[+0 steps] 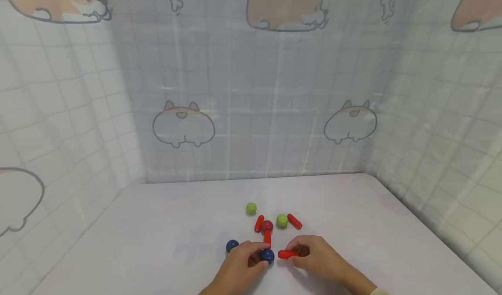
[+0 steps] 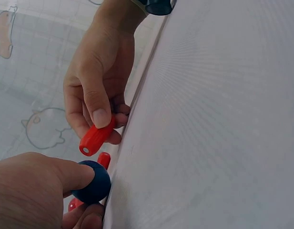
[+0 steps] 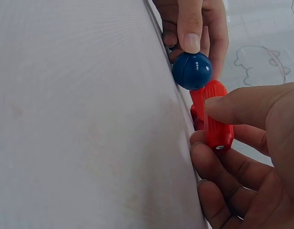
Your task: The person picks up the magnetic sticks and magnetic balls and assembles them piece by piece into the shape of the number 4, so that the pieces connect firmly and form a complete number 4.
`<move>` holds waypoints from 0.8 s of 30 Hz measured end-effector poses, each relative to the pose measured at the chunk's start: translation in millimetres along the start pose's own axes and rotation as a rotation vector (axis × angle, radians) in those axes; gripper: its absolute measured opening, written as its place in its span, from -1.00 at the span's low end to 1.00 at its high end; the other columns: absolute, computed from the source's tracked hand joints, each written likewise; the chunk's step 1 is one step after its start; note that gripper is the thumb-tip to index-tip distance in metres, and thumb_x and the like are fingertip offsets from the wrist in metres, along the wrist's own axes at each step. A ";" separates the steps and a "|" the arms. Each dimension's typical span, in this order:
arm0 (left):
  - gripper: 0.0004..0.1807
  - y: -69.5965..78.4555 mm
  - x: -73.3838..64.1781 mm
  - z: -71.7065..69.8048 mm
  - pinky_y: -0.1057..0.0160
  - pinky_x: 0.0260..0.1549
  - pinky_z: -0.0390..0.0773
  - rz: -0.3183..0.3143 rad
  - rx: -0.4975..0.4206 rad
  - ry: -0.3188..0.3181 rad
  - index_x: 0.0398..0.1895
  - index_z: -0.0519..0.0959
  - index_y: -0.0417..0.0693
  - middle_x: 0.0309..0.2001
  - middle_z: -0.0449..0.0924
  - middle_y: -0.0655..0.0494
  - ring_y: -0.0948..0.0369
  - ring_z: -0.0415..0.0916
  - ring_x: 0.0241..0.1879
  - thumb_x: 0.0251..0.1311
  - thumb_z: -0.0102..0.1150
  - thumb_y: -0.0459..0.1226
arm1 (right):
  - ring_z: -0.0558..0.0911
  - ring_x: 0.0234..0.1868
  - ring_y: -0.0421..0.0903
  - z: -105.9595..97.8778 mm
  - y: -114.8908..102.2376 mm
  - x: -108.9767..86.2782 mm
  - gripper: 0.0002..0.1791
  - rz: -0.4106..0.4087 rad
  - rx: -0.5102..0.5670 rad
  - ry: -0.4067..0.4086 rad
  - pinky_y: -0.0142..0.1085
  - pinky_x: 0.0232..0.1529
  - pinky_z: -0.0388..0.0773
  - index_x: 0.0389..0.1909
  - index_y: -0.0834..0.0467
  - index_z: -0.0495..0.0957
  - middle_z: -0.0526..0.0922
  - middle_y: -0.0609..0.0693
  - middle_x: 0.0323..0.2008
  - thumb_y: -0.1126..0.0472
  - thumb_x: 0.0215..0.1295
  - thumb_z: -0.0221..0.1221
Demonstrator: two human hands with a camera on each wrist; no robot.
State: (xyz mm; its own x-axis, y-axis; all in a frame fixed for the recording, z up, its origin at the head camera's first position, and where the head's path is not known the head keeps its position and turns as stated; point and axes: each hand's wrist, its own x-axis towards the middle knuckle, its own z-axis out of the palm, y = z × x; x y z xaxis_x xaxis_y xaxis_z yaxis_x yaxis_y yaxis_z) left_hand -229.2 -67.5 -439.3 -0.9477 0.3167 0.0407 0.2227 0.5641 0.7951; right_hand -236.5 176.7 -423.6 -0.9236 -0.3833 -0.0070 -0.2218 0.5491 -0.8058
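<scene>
Right hand (image 3: 254, 164): thumb and fingers pinch a ridged red stick (image 3: 218, 124). Left hand (image 3: 197, 24), opposite: grips a glossy blue ball (image 3: 192, 71) close by. A second red piece (image 3: 197, 101) shows partly behind the stick, beside the pale tabletop (image 3: 89, 114).

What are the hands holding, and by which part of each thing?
The left hand pinches a blue ball by its sides; the right hand pinches a red stick by its sides, leaving the end nearest that ball free.
</scene>
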 end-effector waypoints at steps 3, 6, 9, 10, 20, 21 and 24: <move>-0.58 -1.4 -0.6 0.7 0.22 -0.19 0.65 -0.004 0.001 -0.002 0.13 0.67 0.11 -0.33 0.52 0.30 0.21 0.47 -0.32 0.17 0.42 -0.16 | 0.54 -0.29 -0.07 2.3 0.2 -0.7 -0.83 0.006 0.008 0.002 -0.32 -0.24 0.58 -0.17 0.01 0.70 0.65 -0.13 -0.30 0.21 0.22 0.36; -0.59 -0.4 -0.4 1.1 0.19 -0.18 0.65 -0.010 -0.002 -0.003 0.12 0.67 0.12 -0.32 0.53 0.30 0.21 0.47 -0.31 0.16 0.42 -0.16 | 0.55 -0.30 -0.08 2.7 -0.1 -0.8 -0.84 0.016 0.004 0.009 -0.29 -0.21 0.60 -0.18 0.01 0.69 0.65 -0.13 -0.31 0.20 0.22 0.37; -0.59 2.4 0.0 0.7 0.19 -0.18 0.66 -0.011 -0.005 -0.006 0.12 0.66 0.12 -0.31 0.53 0.29 0.21 0.47 -0.31 0.16 0.43 -0.16 | 0.55 -0.29 -0.08 1.4 0.2 -0.8 -0.84 0.022 -0.004 0.014 -0.27 -0.19 0.61 -0.18 0.01 0.69 0.65 -0.13 -0.32 0.19 0.22 0.37; -0.58 2.8 -0.4 0.4 0.19 -0.18 0.66 -0.014 -0.005 -0.006 0.12 0.66 0.12 -0.31 0.53 0.29 0.21 0.47 -0.31 0.16 0.43 -0.16 | 0.55 -0.29 -0.08 1.7 0.4 -0.5 -0.84 0.020 -0.006 0.014 -0.27 -0.18 0.60 -0.18 0.01 0.69 0.65 -0.13 -0.32 0.19 0.22 0.37; -0.59 1.9 -0.1 -1.0 0.23 -0.19 0.64 -0.001 0.007 -0.014 0.13 0.67 0.10 -0.34 0.52 0.29 0.21 0.47 -0.32 0.18 0.41 -0.17 | 0.52 -0.28 -0.08 2.6 0.4 0.0 -0.84 -0.001 -0.035 0.016 -0.33 -0.27 0.53 -0.18 -0.04 0.70 0.63 -0.15 -0.33 0.18 0.22 0.37; -0.59 1.8 0.1 -1.3 0.24 -0.20 0.63 0.002 0.007 -0.015 0.13 0.67 0.10 -0.35 0.52 0.28 0.21 0.47 -0.32 0.18 0.40 -0.17 | 0.52 -0.28 -0.07 2.7 0.0 0.0 -0.84 -0.001 -0.035 0.017 -0.33 -0.27 0.54 -0.18 -0.04 0.70 0.63 -0.15 -0.33 0.18 0.21 0.37; -0.59 1.7 0.6 -1.6 0.26 -0.22 0.62 0.009 0.002 -0.017 0.14 0.66 0.10 -0.36 0.52 0.28 0.22 0.47 -0.34 0.18 0.40 -0.18 | 0.53 -0.29 -0.08 3.6 -0.6 0.6 -0.83 0.005 -0.033 0.015 -0.32 -0.25 0.56 -0.18 -0.02 0.70 0.63 -0.15 -0.34 0.18 0.21 0.38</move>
State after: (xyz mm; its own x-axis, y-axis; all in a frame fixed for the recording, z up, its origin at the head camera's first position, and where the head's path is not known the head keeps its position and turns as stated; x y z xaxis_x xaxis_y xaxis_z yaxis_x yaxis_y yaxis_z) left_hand -229.7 -67.6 -437.0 -0.9415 0.3349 0.0378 0.2319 0.5624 0.7937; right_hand -235.8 173.4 -425.3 -0.9294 -0.3691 -0.0016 -0.2272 0.5753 -0.7857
